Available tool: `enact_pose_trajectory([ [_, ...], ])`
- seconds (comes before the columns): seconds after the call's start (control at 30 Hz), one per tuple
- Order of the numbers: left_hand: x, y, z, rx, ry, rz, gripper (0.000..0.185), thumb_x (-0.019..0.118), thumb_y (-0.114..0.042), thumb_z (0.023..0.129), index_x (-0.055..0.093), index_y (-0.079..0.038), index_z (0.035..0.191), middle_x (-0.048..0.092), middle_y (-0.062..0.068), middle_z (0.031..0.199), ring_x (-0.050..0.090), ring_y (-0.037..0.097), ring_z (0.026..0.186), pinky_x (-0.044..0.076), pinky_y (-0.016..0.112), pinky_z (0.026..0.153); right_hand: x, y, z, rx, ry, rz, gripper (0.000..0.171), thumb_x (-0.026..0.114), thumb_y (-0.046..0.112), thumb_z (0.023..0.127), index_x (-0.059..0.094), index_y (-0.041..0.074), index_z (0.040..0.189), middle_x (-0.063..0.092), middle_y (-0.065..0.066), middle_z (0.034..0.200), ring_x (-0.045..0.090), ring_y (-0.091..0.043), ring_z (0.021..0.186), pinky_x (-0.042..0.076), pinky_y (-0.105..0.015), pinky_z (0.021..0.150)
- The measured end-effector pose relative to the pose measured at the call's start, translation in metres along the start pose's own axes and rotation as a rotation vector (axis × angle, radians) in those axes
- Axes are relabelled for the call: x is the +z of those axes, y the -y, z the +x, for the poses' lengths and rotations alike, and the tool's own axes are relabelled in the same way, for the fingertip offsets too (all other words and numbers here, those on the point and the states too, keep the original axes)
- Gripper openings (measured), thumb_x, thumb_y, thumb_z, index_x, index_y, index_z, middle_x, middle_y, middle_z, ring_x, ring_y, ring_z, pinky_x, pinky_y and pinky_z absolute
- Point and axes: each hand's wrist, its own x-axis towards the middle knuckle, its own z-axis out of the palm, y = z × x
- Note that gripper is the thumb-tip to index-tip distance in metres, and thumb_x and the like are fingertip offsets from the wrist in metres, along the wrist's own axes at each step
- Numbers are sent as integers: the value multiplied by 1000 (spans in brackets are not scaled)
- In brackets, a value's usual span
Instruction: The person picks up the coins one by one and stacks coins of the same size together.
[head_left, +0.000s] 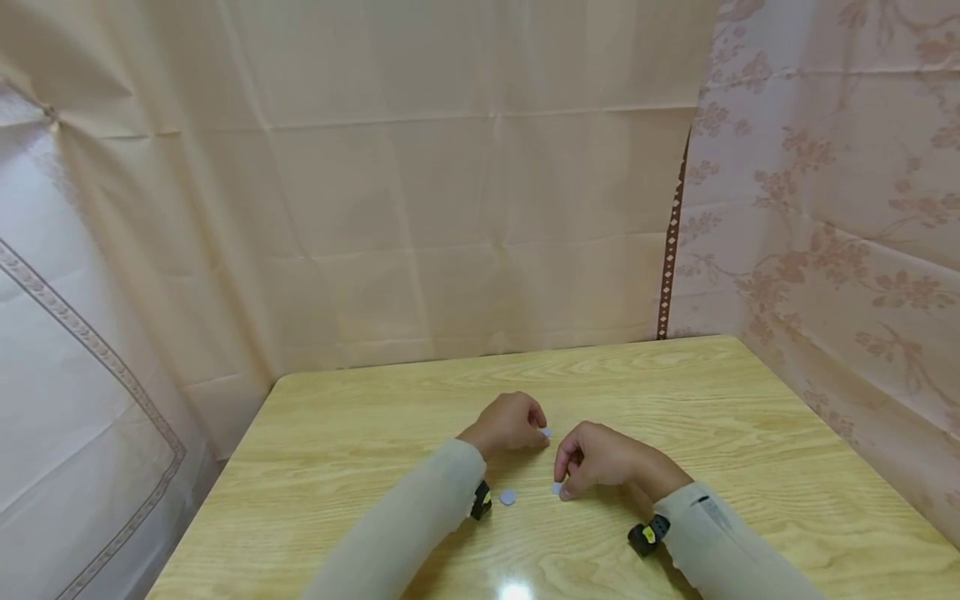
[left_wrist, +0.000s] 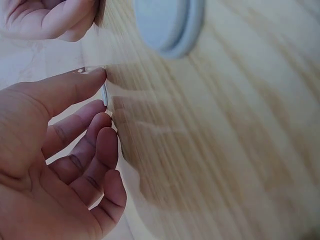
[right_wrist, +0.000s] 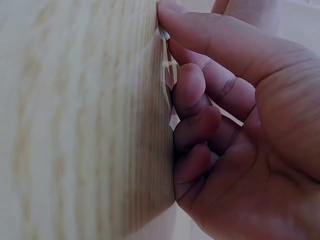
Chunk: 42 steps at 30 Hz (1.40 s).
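Observation:
Three small pale grey-white round discs lie on the wooden table. My left hand [head_left: 512, 421] pinches the far disc [head_left: 546, 432] by its edges between thumb and index finger; in the left wrist view this disc [left_wrist: 104, 94] shows edge-on as a thin sliver. Nearer to me, my right hand [head_left: 603, 457] pinches a second disc [head_left: 557, 487] at the tabletop. In the right wrist view, only a sliver of that disc [right_wrist: 165, 34] appears between thumb and index finger. The third disc [head_left: 507, 497], untouched, lies beside the left wrist; the left wrist view shows its stepped rim [left_wrist: 187, 35].
The light wood-grain table [head_left: 360, 417] has rounded far corners. A beige curtain [head_left: 450, 208] hangs behind it, and a flowered curtain [head_left: 840, 208] runs along the right side. Black wrist cameras [head_left: 648, 535] sit beneath both sleeves.

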Motion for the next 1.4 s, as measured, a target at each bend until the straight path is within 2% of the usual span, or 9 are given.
enact_pose_trajectory([
  [0.3, 1, -4, 0, -2, -17, 50, 10, 87, -25, 84, 78, -21, 88, 68, -12, 79, 60, 7, 74, 51, 27, 70, 1, -1, 0, -5, -10, -5, 15, 89, 12, 79, 77, 11, 87, 60, 2, 66, 47, -8, 59, 39, -22, 56],
  [0.73, 1, -9, -2, -22, -30, 61, 8, 86, -24, 85, 79, -23, 86, 73, -13, 87, 63, 7, 82, 54, 31, 74, 1, -1, 0, -4, -3, 5, 15, 89, 11, 79, 77, 10, 87, 60, 2, 66, 46, -8, 59, 39, -21, 56],
  [1.1, 1, -11, 1, 9, -23, 138, 7, 85, -24, 85, 78, -22, 82, 71, -13, 82, 60, 7, 74, 51, 27, 67, 0, -2, 1, 0, -7, -6, 15, 90, 13, 78, 77, 11, 86, 59, 2, 66, 47, -9, 60, 39, -22, 57],
  [1.4, 0, -5, 2, 33, -38, 78, 9, 86, -24, 83, 77, -24, 80, 69, -15, 79, 60, 6, 73, 51, 25, 68, 0, -2, 0, 9, -9, 0, 16, 90, 13, 79, 77, 11, 86, 59, 2, 66, 47, -9, 60, 39, -22, 57],
])
